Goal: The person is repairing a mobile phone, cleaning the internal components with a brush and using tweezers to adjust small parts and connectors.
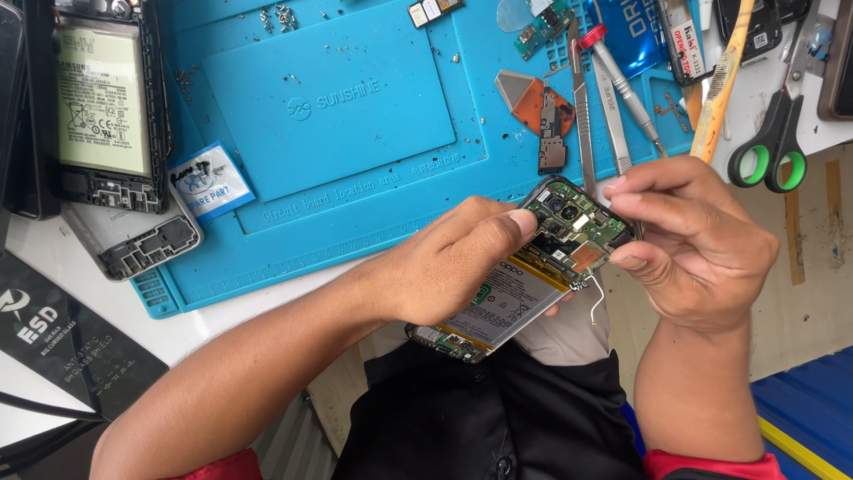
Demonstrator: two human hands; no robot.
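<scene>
Blue silicone repair mat (355,116) covers most of the white table (107,293), and its small moulded compartments along the top edge hold loose silver screws (277,16). Just off the mat's near edge, above the person's lap, both hands hold an opened smartphone with its back cover off (524,276), tilted, showing a pale battery and a green circuit board at its upper end. The left hand (453,262) is closed around the phone's middle, with its thumb pressed near the board. The right hand (697,236) pinches the phone's top corner between thumb and forefinger. A thin loose wire (597,302) hangs from the phone's side.

On the mat just above the phone lie metal tweezers (582,107), a red-capped screwdriver (622,80) and an orange flex-cable part (546,111). Green-handled scissors (777,133) and a yellow-handled brush (724,80) rest to the right. At the far left sits a second opened phone with an exposed battery (102,98), with a grey plastic frame piece (142,240) and a small blue-and-white packet (211,180) beside it. A black antistatic bag (62,347) lies at the table's near left corner.
</scene>
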